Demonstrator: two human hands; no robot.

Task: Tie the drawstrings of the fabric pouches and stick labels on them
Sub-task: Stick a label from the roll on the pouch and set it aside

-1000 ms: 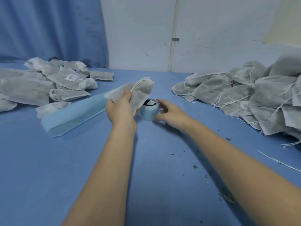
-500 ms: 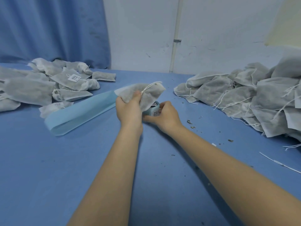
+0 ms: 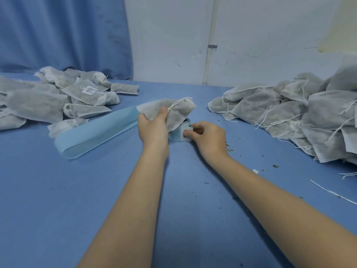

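My left hand [image 3: 152,128] grips a grey fabric pouch [image 3: 177,111] with a white drawstring, held just above the table's middle. Right beside it my right hand [image 3: 209,137] pinches a white barcode label [image 3: 185,133] at the edge of a light blue label roll [image 3: 174,137]. The roll is mostly hidden behind the pouch and my hands. Its empty blue backing strip [image 3: 96,132] trails off to the left across the blue table [image 3: 96,200].
A heap of grey pouches with loose strings [image 3: 289,113] lies at the right. Another heap of pouches [image 3: 54,97], some bearing white labels, lies at the left. Loose string pieces [image 3: 332,192] and crumbs lie near the right edge. Behind stand a blue curtain and white wall.
My right hand has turned from holding the roll's side to pinching a label on it. My left hand with the pouch has shifted slightly toward the roll.
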